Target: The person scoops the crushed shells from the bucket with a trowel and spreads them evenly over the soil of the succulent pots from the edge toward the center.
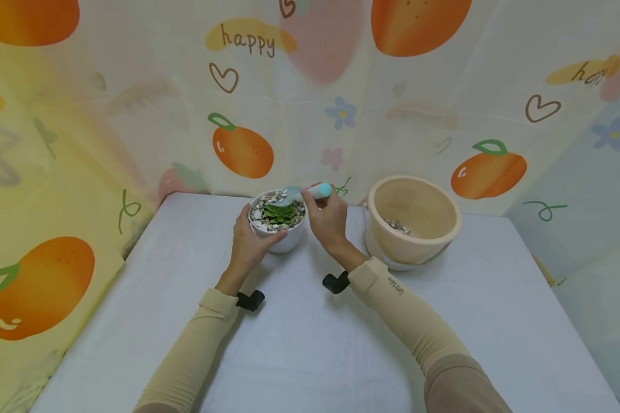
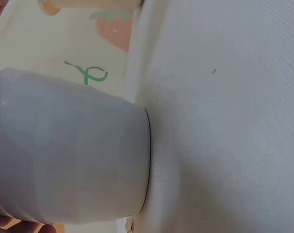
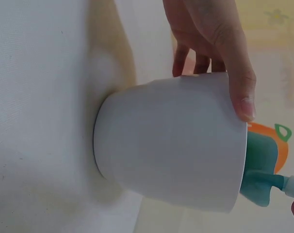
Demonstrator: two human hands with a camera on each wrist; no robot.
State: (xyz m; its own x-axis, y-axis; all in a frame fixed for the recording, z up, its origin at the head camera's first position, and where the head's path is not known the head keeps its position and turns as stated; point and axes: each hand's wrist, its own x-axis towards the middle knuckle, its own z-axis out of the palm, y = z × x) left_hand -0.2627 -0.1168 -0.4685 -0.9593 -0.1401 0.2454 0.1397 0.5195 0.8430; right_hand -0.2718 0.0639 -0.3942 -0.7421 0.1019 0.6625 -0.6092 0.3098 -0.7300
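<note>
A white pot stands on the table, holding a green succulent ringed by pale pebbles. My left hand grips the pot's left side, its thumb across the front near the rim. In the right wrist view that thumb lies along the white wall. My right hand holds a small trowel by its pale blue handle. The trowel's teal blade is over the pot's mouth, among the pebbles behind the succulent. Its tip is hard to make out.
To the right of my right hand stands a beige bucket with a few pebbles on its bottom and its handle lowered in front. A printed curtain hangs close behind the table.
</note>
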